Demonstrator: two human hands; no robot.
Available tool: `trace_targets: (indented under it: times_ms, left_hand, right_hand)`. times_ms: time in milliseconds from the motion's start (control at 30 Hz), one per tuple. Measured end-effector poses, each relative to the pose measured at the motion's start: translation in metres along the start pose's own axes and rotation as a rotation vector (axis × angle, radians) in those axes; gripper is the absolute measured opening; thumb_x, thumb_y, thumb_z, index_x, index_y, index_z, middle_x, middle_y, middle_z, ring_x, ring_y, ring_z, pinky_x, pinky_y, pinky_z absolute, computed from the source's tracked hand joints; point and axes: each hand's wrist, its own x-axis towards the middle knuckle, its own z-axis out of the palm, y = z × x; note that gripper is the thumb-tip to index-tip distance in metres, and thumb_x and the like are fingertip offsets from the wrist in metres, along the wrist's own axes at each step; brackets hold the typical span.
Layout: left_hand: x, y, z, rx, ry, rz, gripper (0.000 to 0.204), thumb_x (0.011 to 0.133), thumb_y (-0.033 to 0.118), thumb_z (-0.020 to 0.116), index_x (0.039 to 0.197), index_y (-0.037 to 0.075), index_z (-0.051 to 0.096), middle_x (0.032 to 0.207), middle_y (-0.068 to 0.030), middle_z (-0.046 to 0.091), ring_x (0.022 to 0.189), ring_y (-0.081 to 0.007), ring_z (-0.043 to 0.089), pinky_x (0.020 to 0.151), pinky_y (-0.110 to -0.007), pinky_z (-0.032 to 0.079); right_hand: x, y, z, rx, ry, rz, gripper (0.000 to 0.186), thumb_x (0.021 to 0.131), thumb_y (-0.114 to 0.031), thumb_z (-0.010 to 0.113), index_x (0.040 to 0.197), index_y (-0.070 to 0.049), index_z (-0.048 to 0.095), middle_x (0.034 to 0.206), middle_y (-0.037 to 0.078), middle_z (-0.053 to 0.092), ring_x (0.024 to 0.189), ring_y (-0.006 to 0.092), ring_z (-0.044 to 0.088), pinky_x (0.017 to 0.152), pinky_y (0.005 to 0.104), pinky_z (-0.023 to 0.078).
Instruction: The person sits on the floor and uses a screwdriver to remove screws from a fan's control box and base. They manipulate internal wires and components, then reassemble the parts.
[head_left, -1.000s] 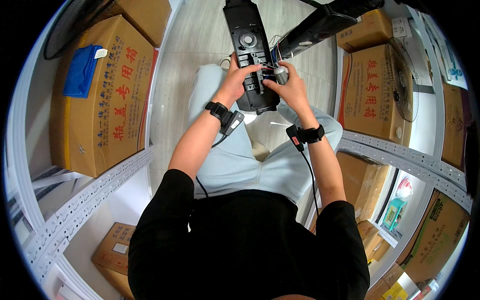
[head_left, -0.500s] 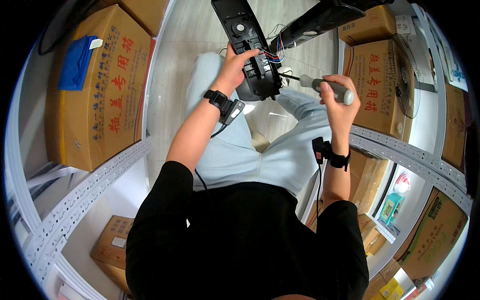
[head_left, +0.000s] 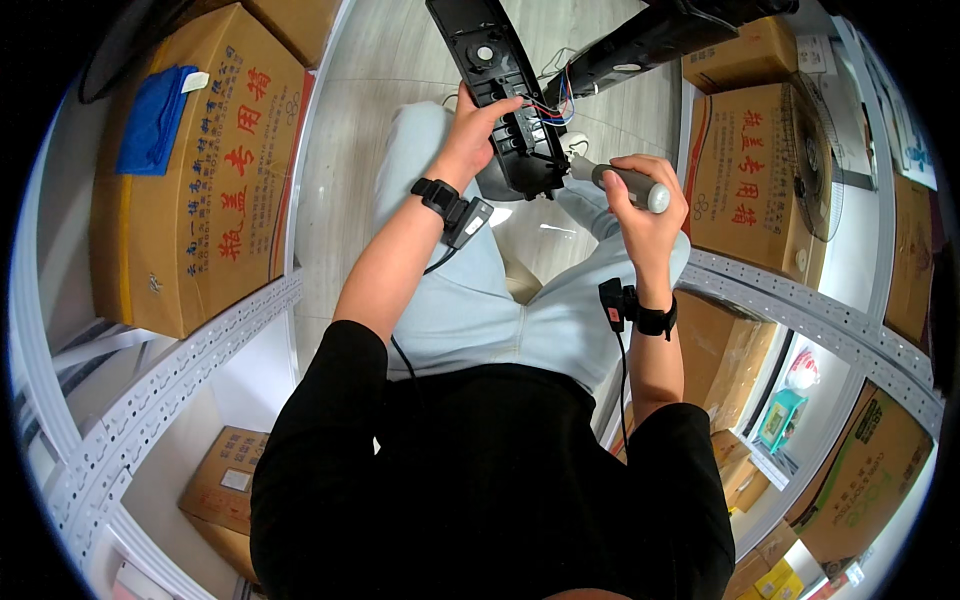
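My left hand (head_left: 472,134) grips the near left edge of a long black plastic housing (head_left: 506,78), its thumb laid over the inside. The housing is tilted, its open inner side showing ribs and a round silvery part. Thin red, blue and white wires (head_left: 560,108) run from it toward a black column-shaped part (head_left: 640,50) at the right. My right hand (head_left: 650,200) is wrapped round the grey handle of a screwdriver (head_left: 632,186), which points left at the housing's near right edge. The screwdriver's tip is hidden behind or inside that edge.
Large cardboard boxes (head_left: 205,180) stand on the shelf at left, with a blue cloth (head_left: 155,122) on one. More boxes (head_left: 745,165) and a round wire fan grille (head_left: 818,160) are at right. Perforated metal shelf beams (head_left: 780,292) flank both sides of my legs.
My right hand has moved left with the screwdriver, bringing its shaft to the housing's edge. My left hand and the housing have hardly shifted.
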Motion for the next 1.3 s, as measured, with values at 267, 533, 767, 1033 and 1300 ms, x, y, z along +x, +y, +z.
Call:
trace_targets:
  times_ms: [267, 533, 767, 1033, 1300]
  left_hand:
    - [0.002, -0.004, -0.005, 0.028, 0.011, 0.018, 0.052, 0.079, -0.008, 0.073, 0.12, 0.005, 0.043, 0.109, -0.0072, 0.062, 0.099, -0.0199, 0.065, 0.085, -0.037, 0.056]
    - [0.004, -0.008, -0.008, 0.042, 0.031, 0.006, 0.059, 0.078, -0.007, 0.074, 0.125, 0.005, 0.039, 0.112, -0.008, 0.06, 0.101, -0.0203, 0.063, 0.085, -0.037, 0.056]
    - [0.006, -0.011, -0.012, 0.075, 0.04, 0.014, 0.058, 0.077, -0.007, 0.074, 0.123, 0.005, 0.041, 0.111, -0.0074, 0.06, 0.099, -0.0199, 0.063, 0.085, -0.036, 0.055]
    - [0.004, -0.012, -0.01, 0.145, 0.043, 0.01, 0.052, 0.08, -0.004, 0.074, 0.122, 0.006, 0.046, 0.109, -0.0072, 0.064, 0.1, -0.02, 0.065, 0.087, -0.037, 0.055]
    - [0.01, -0.013, -0.017, 0.066, 0.01, 0.015, 0.053, 0.076, -0.006, 0.074, 0.119, 0.005, 0.045, 0.106, -0.0065, 0.062, 0.095, -0.0192, 0.064, 0.083, -0.037, 0.055]
  right_hand:
    - [0.015, -0.024, -0.005, 0.044, -0.153, -0.011, 0.038, 0.078, -0.015, 0.081, 0.11, -0.007, 0.062, 0.1, 0.009, 0.071, 0.085, 0.0199, 0.07, 0.072, 0.0318, 0.054]
    - [0.017, -0.052, -0.011, -0.601, -0.187, -0.022, 0.031, 0.085, -0.029, 0.078, 0.104, -0.01, 0.061, 0.088, 0.012, 0.069, 0.064, 0.0313, 0.067, 0.054, 0.0356, 0.051]
    - [0.029, -0.055, -0.02, -0.415, -0.335, -0.292, 0.028, 0.086, -0.031, 0.074, 0.098, -0.011, 0.06, 0.073, 0.011, 0.061, 0.065, 0.0336, 0.065, 0.055, 0.0422, 0.05]
    - [0.03, -0.052, -0.012, -0.588, -0.353, -0.301, 0.026, 0.085, -0.024, 0.075, 0.102, -0.011, 0.062, 0.089, 0.013, 0.063, 0.068, 0.0349, 0.064, 0.06, 0.0437, 0.052]
    - [0.027, -0.066, -0.01, -0.681, -0.346, -0.024, 0.024, 0.081, -0.011, 0.075, 0.101, -0.01, 0.062, 0.099, 0.01, 0.062, 0.083, 0.0324, 0.064, 0.068, 0.0414, 0.053]
